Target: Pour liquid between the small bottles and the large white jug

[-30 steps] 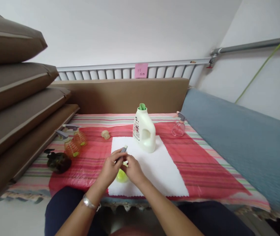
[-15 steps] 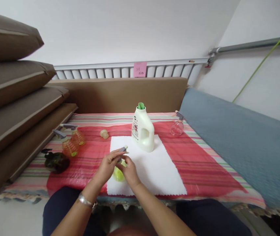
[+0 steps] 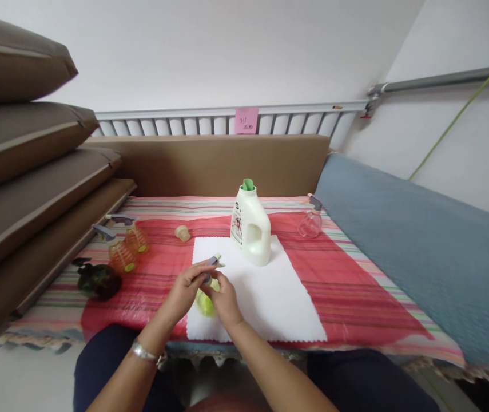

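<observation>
A plain white wall with a white ribbed radiator backs a bench under red-striped cloth. A white scallop-edged mat lies there, bearing a pale-green plastic jug with a green spout. Nearer, the right hand pinches around the neck of a round, yellow-green see-through bottle, apparently resting on the mat; the left hand grips a grey plastic trigger head above it. Head and bottle seem to meet; tightening may remain, the joint being mostly hidden.
</observation>
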Motion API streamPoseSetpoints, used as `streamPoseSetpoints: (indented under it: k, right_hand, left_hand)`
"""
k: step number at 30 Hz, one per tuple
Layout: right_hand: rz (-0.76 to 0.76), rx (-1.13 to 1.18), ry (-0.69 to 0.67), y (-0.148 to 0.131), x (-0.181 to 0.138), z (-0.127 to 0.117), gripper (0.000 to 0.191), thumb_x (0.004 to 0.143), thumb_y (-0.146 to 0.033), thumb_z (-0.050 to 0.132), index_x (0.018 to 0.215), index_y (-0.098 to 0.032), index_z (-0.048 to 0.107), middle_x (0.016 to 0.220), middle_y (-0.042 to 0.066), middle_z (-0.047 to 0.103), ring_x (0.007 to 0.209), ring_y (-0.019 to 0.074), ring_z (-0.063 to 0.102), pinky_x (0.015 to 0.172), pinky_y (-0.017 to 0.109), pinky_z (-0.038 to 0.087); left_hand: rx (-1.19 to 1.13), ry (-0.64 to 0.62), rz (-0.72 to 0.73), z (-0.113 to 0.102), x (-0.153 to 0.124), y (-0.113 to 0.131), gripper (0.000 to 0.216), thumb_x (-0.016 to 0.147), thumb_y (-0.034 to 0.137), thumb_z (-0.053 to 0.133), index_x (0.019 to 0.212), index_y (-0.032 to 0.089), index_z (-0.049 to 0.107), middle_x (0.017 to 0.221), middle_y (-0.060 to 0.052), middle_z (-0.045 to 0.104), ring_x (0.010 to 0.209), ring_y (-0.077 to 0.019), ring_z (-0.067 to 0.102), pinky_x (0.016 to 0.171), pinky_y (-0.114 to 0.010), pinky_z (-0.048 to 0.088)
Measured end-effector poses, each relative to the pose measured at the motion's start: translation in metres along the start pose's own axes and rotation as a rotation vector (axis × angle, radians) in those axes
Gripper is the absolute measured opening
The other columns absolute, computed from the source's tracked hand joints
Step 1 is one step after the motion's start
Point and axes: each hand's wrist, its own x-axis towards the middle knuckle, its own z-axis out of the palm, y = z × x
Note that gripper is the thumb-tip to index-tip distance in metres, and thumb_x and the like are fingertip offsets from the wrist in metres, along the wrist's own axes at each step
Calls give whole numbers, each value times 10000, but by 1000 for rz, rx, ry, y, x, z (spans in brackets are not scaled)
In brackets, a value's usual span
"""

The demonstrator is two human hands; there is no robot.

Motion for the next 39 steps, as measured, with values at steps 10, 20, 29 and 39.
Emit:
streamPoseSetpoints:
  k: [10, 20, 29, 39]
  right_hand:
    - [-31, 0, -20, 0, -3, -2, 345, 731, -274, 651, 1066, -199, 618, 1081, 73, 682, 1047, 251, 598, 940, 389, 431]
    - [-23, -19, 10, 2, -4, 2, 358, 737, -311, 665, 1072, -192, 629, 1061, 81, 686, 1016, 252, 605, 914, 389, 441]
    - [-58, -43, 9, 0, -4, 3, 375, 735, -297, 663, 1089, -190, 603, 1069, 83, 678, 1014, 254, 608, 903, 386, 452]
    - [-93, -93, 36, 1, -8, 8, 372, 793, -328, 612, 1137, -196, 564, 1109, 94, 648, 1044, 255, 587, 910, 398, 446]
  left_hand:
    - [0, -16, 9, -1, -2, 2, 246, 778, 198, 562, 947, 225, 739, 1132, -82, 701, 1105, -240, 611, 1014, -441, 434]
    - [18, -27, 15, -2, 0, -1, 260, 786, 183, 545, 955, 230, 736, 1125, -79, 703, 1090, -234, 619, 1004, -434, 443]
    - [20, -37, 12, -4, 0, -1, 262, 777, 184, 552, 953, 233, 739, 1114, -72, 711, 1065, -232, 629, 975, -424, 469]
    - [25, -37, 4, -6, 1, -2, 268, 778, 176, 543, 954, 226, 739, 1094, -77, 715, 1054, -231, 634, 977, -423, 465]
